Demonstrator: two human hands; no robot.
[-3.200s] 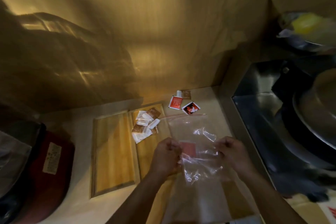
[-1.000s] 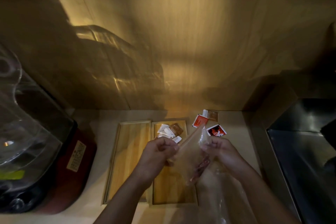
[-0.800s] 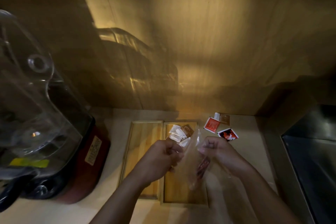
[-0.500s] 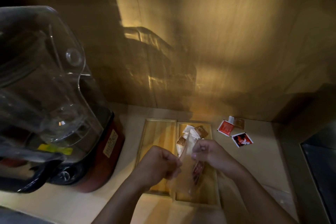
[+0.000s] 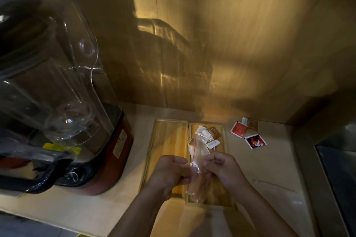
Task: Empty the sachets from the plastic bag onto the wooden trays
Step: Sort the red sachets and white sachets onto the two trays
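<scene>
Left hand (image 5: 171,171) and right hand (image 5: 221,165) both pinched the plastic bag (image 5: 196,152) between them, above the right wooden tray (image 5: 218,195), where a heap of sachets (image 5: 209,134) lay just beyond our knuckles, so we judged emptying nearly done, one reddish sachet perhaps left inside.

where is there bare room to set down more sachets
The left tray is bare between the blender and the right tray. The counter strip between right tray and red sachets is free. Crowded: the right tray's far end, with the sachet pile, and under the bag.
</scene>
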